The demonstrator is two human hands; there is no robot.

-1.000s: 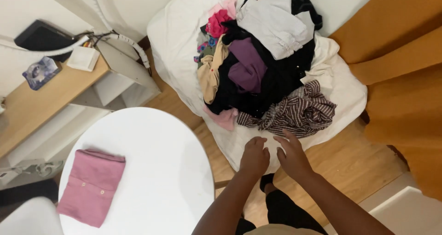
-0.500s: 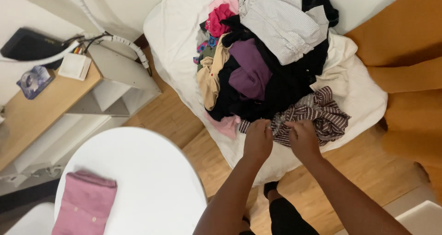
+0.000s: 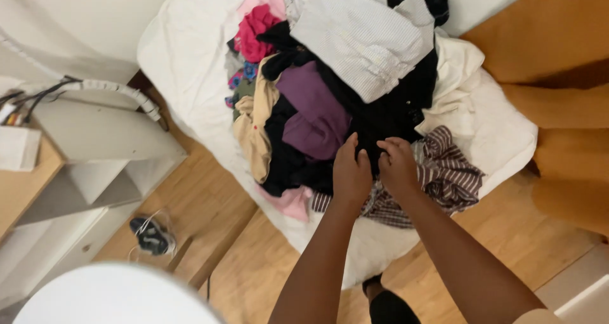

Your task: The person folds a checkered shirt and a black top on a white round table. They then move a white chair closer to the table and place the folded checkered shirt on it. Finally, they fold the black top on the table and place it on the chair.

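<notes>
A white sheet (image 3: 190,64) spread over the wooden floor (image 3: 209,222) keeps the heaped laundry off the boards, with a white round table (image 3: 114,295) at your seven o'clock. Your left hand (image 3: 351,171) and right hand (image 3: 398,165) sit side by side, fingers curled into the black garment (image 3: 393,118) at the heap's near edge, just above the striped shirt (image 3: 444,175) at four o'clock, gathering cloth to lift it free.

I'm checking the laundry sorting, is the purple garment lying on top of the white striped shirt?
No, the purple garment lies lower in the pile beside the white striped shirt, left of it and partly tucked among black clothes.
</notes>
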